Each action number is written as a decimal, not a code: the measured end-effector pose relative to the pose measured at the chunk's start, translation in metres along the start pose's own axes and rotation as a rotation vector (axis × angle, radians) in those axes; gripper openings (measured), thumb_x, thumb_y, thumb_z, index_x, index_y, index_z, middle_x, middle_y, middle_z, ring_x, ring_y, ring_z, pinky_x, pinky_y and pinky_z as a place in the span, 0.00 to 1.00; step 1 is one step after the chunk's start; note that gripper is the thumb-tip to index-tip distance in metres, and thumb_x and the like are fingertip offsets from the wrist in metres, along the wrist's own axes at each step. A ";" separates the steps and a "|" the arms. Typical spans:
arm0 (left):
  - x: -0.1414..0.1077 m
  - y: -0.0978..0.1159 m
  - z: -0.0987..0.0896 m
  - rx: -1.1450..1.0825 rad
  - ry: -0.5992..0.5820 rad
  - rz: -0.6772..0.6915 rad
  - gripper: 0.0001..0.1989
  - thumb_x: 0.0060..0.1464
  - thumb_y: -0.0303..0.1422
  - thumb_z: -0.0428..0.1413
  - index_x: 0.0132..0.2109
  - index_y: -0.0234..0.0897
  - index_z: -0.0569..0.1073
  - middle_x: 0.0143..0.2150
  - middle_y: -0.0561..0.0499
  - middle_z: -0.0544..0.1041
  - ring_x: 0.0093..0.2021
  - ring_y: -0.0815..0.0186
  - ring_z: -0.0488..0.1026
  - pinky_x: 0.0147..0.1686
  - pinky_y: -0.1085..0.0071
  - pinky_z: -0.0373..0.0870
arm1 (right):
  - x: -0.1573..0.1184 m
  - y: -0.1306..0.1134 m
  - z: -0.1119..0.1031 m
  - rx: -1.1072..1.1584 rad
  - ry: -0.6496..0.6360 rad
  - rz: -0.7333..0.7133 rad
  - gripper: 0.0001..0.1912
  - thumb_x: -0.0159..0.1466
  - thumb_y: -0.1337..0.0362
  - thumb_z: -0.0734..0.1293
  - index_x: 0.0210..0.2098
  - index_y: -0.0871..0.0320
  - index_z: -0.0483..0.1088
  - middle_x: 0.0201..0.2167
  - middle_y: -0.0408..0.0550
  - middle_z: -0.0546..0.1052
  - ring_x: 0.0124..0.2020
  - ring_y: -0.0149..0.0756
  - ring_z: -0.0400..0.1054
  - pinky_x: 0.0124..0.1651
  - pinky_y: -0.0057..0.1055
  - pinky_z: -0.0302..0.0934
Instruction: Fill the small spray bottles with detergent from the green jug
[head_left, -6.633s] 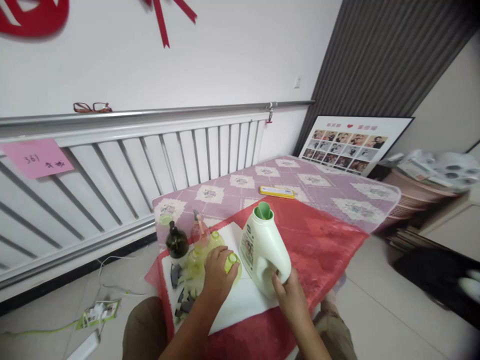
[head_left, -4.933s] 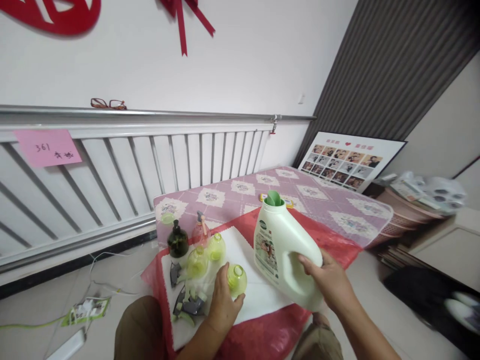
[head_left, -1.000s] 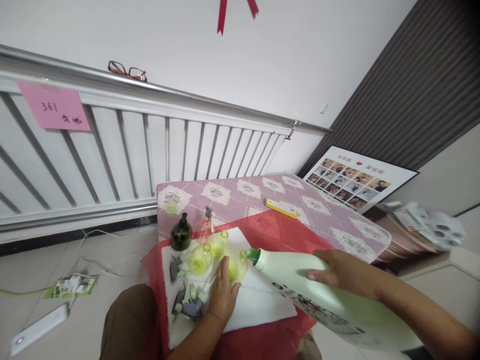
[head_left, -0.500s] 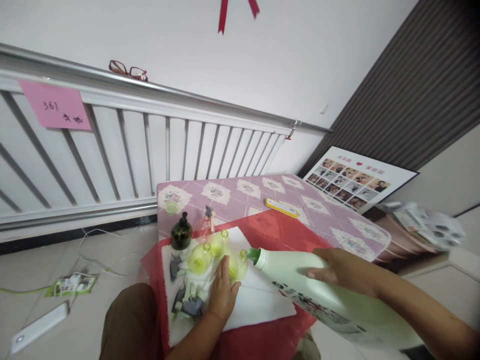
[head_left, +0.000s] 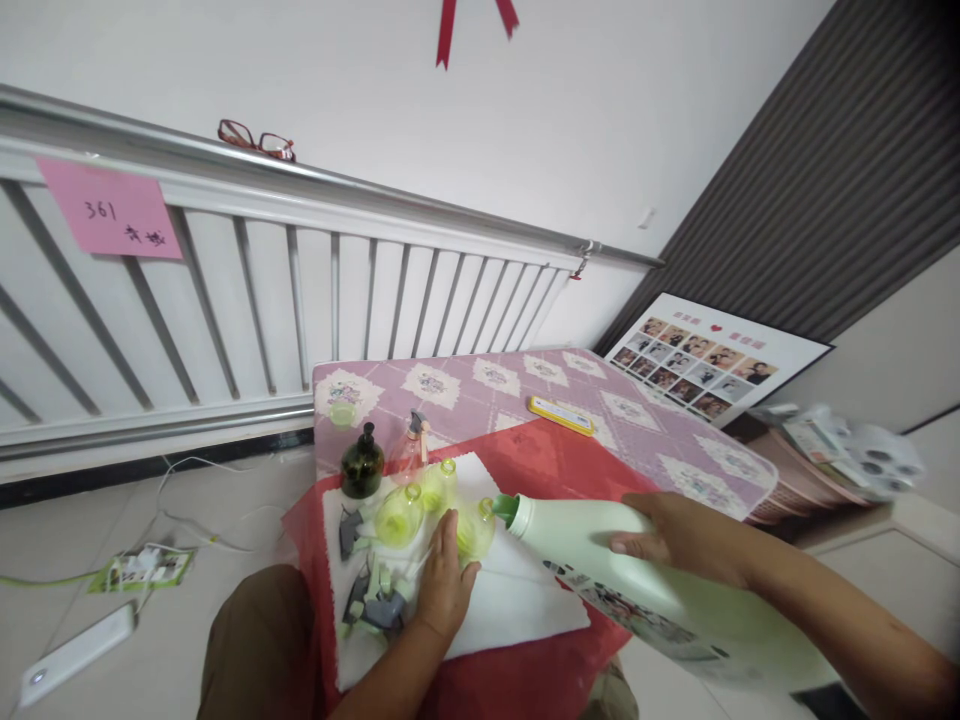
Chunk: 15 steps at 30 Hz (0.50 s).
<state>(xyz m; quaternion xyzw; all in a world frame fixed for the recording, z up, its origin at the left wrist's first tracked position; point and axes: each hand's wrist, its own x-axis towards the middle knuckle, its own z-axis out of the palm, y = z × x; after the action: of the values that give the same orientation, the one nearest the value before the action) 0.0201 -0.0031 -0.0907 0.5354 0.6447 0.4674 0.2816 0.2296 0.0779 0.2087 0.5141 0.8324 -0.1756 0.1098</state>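
My right hand (head_left: 671, 535) grips a large pale green jug (head_left: 592, 535) tipped almost on its side. The jug's green spout meets the mouth of a small clear yellow-green bottle (head_left: 474, 530); no stream is visible there. Around that bottle's near left side is my left hand (head_left: 446, 585), fingers upright and thumb apart, steadying it. Two similar bottles, one left (head_left: 397, 518) and one behind (head_left: 437, 487), stand open-topped beside it. Several grey and pale green spray heads (head_left: 379, 600) lie on the white cloth (head_left: 517, 605) left of my left hand.
A dark green pump bottle (head_left: 363, 465) and a pink spray bottle (head_left: 409, 452) stand behind. Red sheeting (head_left: 540, 665) lies under the cloth on a purple patterned table (head_left: 517, 400), with a yellow-edged case (head_left: 561, 415). The radiator (head_left: 262, 310) borders the far side; cables (head_left: 161, 500) cross the floor.
Almost nothing differs. The view and the jug have shifted very slightly; both hands keep their places at the bottle and jug.
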 end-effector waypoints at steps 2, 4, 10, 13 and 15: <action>0.000 -0.001 0.000 0.004 0.002 0.005 0.37 0.51 0.26 0.51 0.67 0.32 0.48 0.71 0.41 0.50 0.71 0.61 0.46 0.68 0.64 0.48 | 0.000 -0.001 -0.001 -0.008 -0.019 -0.001 0.23 0.56 0.39 0.63 0.31 0.53 0.72 0.32 0.50 0.79 0.36 0.50 0.73 0.35 0.40 0.64; -0.001 -0.001 0.000 0.010 0.003 0.012 0.37 0.52 0.27 0.51 0.67 0.32 0.48 0.71 0.41 0.50 0.70 0.61 0.46 0.68 0.64 0.48 | 0.000 -0.003 -0.002 -0.016 -0.031 0.003 0.24 0.57 0.39 0.63 0.32 0.53 0.72 0.34 0.51 0.79 0.36 0.50 0.73 0.36 0.40 0.64; -0.001 0.000 0.000 0.016 0.007 0.014 0.38 0.51 0.26 0.52 0.67 0.32 0.48 0.71 0.41 0.51 0.70 0.59 0.47 0.67 0.64 0.49 | -0.001 -0.008 -0.006 -0.043 -0.036 0.029 0.22 0.57 0.41 0.63 0.31 0.54 0.71 0.34 0.53 0.79 0.37 0.51 0.73 0.36 0.41 0.64; -0.001 0.000 0.000 0.027 0.005 0.008 0.37 0.52 0.26 0.52 0.67 0.32 0.48 0.71 0.41 0.51 0.70 0.59 0.47 0.67 0.63 0.49 | -0.002 -0.011 -0.008 -0.056 -0.034 0.022 0.22 0.56 0.41 0.63 0.31 0.54 0.71 0.34 0.53 0.79 0.36 0.51 0.73 0.36 0.41 0.64; -0.001 -0.001 0.001 0.039 0.003 0.017 0.37 0.52 0.26 0.52 0.67 0.32 0.48 0.71 0.40 0.50 0.71 0.59 0.46 0.67 0.62 0.49 | -0.002 -0.012 -0.009 -0.074 -0.043 0.017 0.23 0.57 0.41 0.63 0.31 0.54 0.71 0.34 0.53 0.79 0.37 0.51 0.73 0.36 0.41 0.65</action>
<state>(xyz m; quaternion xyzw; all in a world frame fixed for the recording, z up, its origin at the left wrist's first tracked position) 0.0202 -0.0035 -0.0923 0.5455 0.6494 0.4581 0.2663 0.2195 0.0753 0.2194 0.5127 0.8314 -0.1548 0.1482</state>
